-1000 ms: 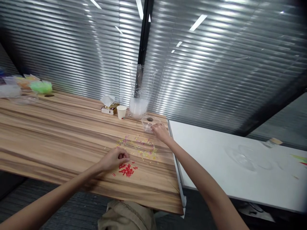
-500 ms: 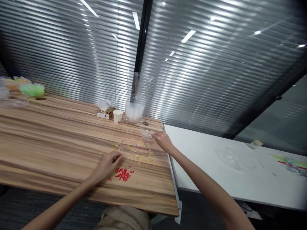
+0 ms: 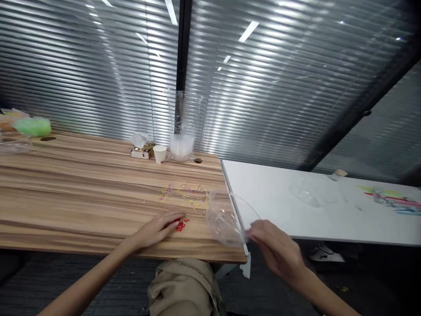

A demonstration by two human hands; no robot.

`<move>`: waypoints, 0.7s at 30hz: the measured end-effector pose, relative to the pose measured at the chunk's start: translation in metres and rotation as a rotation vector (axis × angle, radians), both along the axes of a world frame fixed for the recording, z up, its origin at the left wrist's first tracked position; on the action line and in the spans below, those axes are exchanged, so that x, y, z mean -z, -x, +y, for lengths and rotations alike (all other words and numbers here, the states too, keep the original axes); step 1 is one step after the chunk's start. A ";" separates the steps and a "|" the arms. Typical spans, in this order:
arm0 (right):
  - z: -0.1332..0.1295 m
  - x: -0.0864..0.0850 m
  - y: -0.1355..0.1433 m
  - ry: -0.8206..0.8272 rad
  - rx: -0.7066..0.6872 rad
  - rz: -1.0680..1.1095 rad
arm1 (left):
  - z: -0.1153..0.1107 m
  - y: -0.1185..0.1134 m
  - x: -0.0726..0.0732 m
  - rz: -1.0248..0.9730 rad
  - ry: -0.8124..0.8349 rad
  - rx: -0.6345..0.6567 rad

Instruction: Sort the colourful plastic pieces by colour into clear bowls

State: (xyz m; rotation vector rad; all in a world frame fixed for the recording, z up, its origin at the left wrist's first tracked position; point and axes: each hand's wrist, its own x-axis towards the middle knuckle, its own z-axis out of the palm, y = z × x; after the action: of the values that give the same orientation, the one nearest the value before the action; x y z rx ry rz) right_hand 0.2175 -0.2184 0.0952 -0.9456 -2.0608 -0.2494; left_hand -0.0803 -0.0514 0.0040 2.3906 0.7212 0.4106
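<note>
My right hand [image 3: 278, 252] is closed on the rim of a clear plastic bowl [image 3: 223, 219]. The bowl is tilted and held near the right front corner of the wooden table. My left hand [image 3: 159, 229] rests on the tabletop, fingers stretched and thumb apart, cupped beside small red tube-like pieces [image 3: 180, 224]. Part of that red pile is hidden under its fingers. Behind the hands lies a loose scatter of tiny yellow and pink pieces [image 3: 194, 195].
A tissue box [image 3: 141, 152], a paper cup [image 3: 159, 154] and a bagged stack of bowls [image 3: 182, 147] stand at the back. A bright green bundle [image 3: 34, 127] lies far left. The white table [image 3: 263, 188] adjoins on the right, with clear plastic items [image 3: 305, 195] on it.
My right hand has brought the clear bowl from the back right toward the front table edge. My left hand has moved right and spread over the red pieces, drawing them into a smaller pile.
</note>
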 end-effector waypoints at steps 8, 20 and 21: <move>-0.085 -0.004 0.008 0.448 -0.143 -0.119 | -0.003 -0.011 0.002 0.173 -0.213 0.182; -0.110 0.019 0.007 0.784 -0.093 -0.236 | -0.003 -0.019 0.013 0.121 -0.266 0.130; -0.109 0.023 0.005 0.800 -0.095 -0.253 | -0.003 -0.022 0.014 0.105 -0.262 0.121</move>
State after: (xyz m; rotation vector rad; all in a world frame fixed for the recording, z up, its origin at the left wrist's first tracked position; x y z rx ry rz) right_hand 0.2125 -0.3273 0.0724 -1.3177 -2.4761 0.5813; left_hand -0.0584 -0.0545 -0.0096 2.7036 0.5942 0.3487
